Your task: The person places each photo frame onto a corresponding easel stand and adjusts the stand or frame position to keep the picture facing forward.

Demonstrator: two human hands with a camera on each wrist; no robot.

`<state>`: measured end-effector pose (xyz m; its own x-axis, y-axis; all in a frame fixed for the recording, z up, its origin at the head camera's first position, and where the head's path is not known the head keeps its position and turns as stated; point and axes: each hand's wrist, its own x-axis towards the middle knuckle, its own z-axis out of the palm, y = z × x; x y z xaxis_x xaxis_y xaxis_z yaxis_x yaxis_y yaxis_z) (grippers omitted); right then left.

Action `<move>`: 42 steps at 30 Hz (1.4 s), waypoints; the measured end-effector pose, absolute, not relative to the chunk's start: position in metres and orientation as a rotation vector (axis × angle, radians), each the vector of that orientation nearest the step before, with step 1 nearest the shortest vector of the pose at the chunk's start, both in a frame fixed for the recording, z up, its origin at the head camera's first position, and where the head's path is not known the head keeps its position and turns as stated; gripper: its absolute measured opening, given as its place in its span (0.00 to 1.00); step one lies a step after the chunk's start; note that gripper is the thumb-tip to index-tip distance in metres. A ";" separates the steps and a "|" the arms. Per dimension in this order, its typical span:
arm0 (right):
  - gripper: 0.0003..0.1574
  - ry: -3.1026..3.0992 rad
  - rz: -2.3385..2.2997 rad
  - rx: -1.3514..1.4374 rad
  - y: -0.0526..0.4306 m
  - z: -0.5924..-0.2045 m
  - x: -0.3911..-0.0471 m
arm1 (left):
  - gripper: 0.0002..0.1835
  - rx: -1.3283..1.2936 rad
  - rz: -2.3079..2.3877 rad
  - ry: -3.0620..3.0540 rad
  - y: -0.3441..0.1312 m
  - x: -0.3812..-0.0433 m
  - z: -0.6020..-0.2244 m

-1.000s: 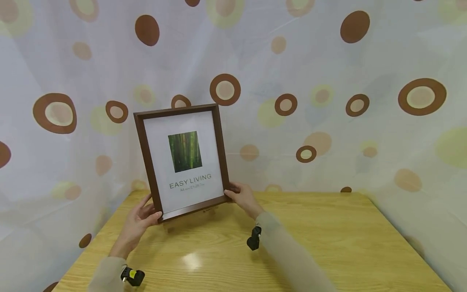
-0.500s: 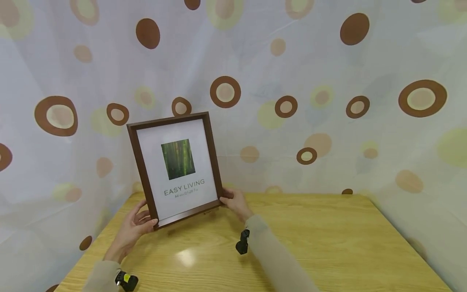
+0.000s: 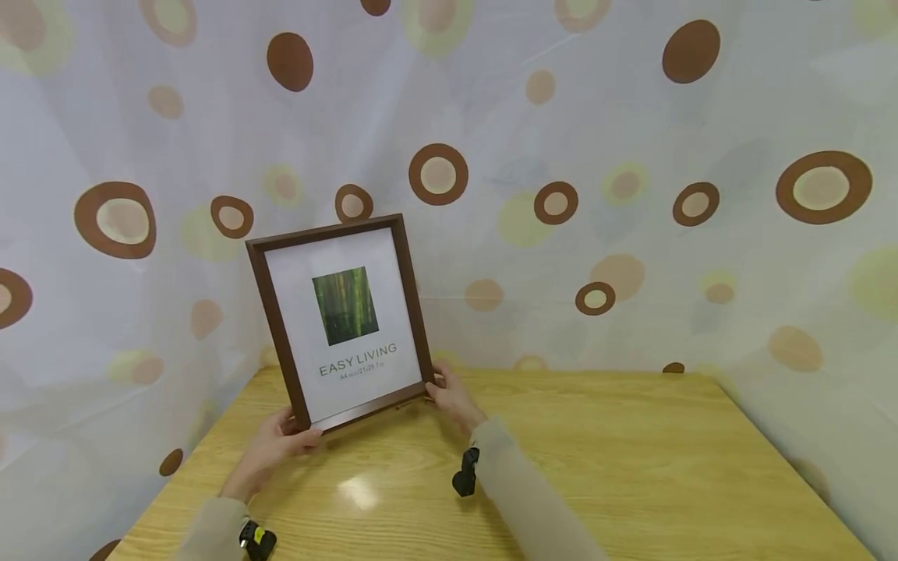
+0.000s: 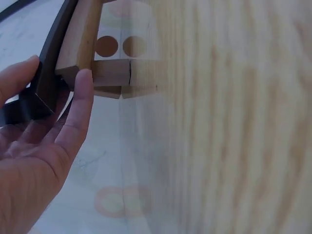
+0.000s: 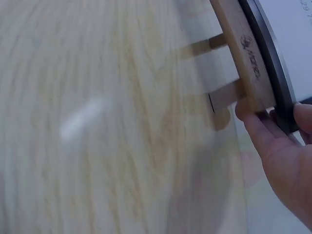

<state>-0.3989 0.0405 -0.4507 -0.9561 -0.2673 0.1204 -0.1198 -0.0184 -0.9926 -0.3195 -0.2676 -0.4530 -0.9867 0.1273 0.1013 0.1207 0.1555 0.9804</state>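
Observation:
A dark brown picture frame [image 3: 281,335] stands tilted to the left in the head view, with a printed sheet [image 3: 291,288] showing a green bamboo picture and "EASY LIVING". My left hand [image 3: 270,453] holds its lower left corner, thumb in front, other fingers behind or below. At the lower right corner, my right hand [image 3: 454,403] grips it the same way. Both wrist views show a light wooden stand [image 5: 248,58] with short legs right by the frame's bottom edge. Fingertips of both hands touch this stand [image 4: 80,36]. The frame's back is hidden.
Beneath everything is a wood-grain table [image 3: 596,467] with a glossy reflection. A white curtain [image 3: 505,117] with brown and yellow circles hangs behind and on both sides. A small black device [image 3: 465,473] is strapped to the right wrist, another device [image 3: 258,540] to the left.
The frame has come down and shifted left, both hands moving with it. Lately it barely moves. The left hand's fingers, spread along the frame's side before, are now lower and mostly behind the corner.

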 end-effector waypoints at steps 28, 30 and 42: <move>0.24 2.141 -2.037 -0.411 0.057 -0.456 -0.396 | 0.26 0.043 2.108 2.327 -0.251 -0.322 -0.460; 0.25 2.144 -2.023 -0.411 0.060 -0.454 -0.396 | 0.26 0.069 2.091 2.330 -0.250 -0.323 -0.459; 0.22 2.139 -1.992 -0.446 0.074 -0.451 -0.396 | 0.29 0.068 2.089 2.322 -0.246 -0.330 -0.456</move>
<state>-0.3956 0.0740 -0.4512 -0.9378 -0.3403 0.0688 -0.0929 0.0551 -0.9942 -0.3303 -0.2462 -0.4559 -0.9989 0.0443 0.0159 0.0205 0.1050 0.9943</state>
